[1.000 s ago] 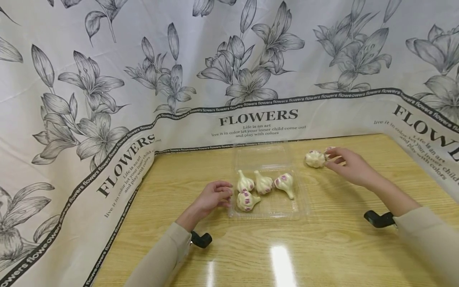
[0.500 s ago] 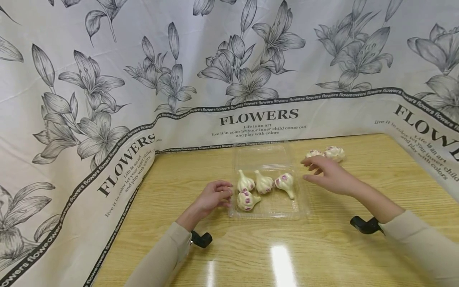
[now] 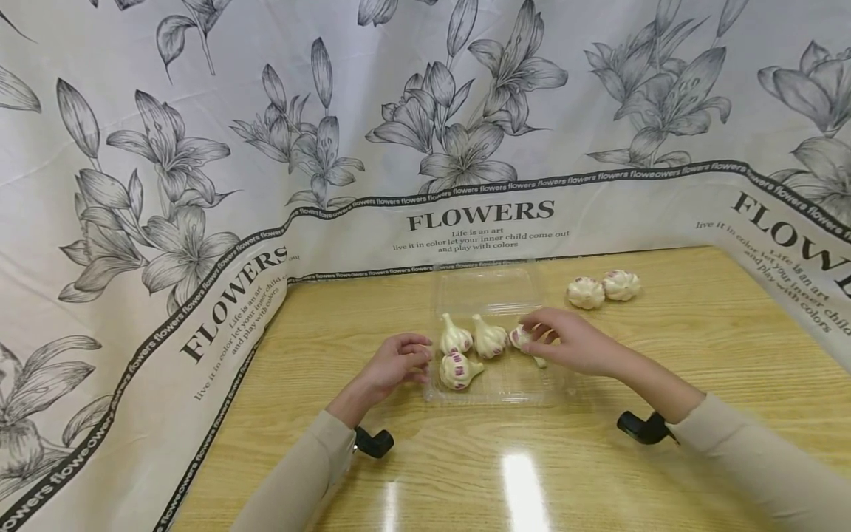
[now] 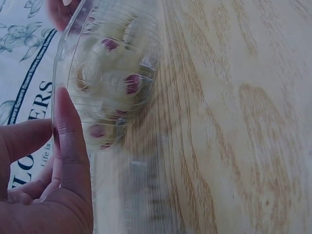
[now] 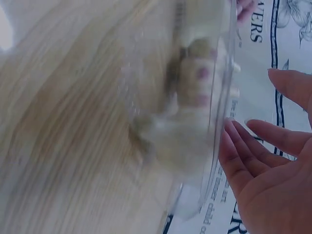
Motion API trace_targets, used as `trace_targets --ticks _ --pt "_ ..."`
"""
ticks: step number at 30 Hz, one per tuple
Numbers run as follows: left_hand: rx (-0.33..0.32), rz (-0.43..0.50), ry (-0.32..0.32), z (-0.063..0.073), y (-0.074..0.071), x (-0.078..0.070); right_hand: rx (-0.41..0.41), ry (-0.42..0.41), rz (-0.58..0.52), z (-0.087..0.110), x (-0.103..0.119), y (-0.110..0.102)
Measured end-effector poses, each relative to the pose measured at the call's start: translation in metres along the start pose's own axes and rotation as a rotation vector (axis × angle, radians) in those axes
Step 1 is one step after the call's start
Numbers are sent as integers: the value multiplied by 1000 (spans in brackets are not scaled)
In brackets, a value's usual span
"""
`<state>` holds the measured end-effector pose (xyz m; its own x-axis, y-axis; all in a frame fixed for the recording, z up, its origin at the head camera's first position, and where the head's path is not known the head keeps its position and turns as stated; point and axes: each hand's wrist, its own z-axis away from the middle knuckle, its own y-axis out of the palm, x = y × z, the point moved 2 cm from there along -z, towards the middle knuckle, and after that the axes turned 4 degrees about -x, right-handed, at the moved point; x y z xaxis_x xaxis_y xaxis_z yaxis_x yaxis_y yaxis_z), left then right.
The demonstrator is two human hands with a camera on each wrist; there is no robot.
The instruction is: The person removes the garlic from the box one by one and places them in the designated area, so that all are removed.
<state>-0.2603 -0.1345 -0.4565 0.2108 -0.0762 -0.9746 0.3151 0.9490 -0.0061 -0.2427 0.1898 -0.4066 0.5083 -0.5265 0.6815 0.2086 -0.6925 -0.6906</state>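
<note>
LH (image 3: 394, 363) pinches tray (image 3: 508, 384) L rim | RH (image 3: 577, 343) abv R rim, nr garlic (image 3: 518, 339)

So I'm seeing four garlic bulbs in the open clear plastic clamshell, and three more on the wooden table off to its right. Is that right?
Not quite: the head view shows two loose garlic bulbs, not three, on the wooden table to the right of the open clear plastic clamshell, which holds four bulbs.

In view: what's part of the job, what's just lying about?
Job:
clear container, rim pinched by the left hand
four garlic bulbs in it, right hand at the rightmost
probably two bulbs outside it

Just there:
wooden table
flowered cloth
black wrist attachments
</note>
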Motion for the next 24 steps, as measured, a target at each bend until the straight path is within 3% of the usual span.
trace_targets --ticks 15,24 --pt "1 -3 -2 0 0 -1 140 21 -50 -23 23 57" --pt "0 -10 4 0 -1 0 108 -58 -30 -34 33 79"
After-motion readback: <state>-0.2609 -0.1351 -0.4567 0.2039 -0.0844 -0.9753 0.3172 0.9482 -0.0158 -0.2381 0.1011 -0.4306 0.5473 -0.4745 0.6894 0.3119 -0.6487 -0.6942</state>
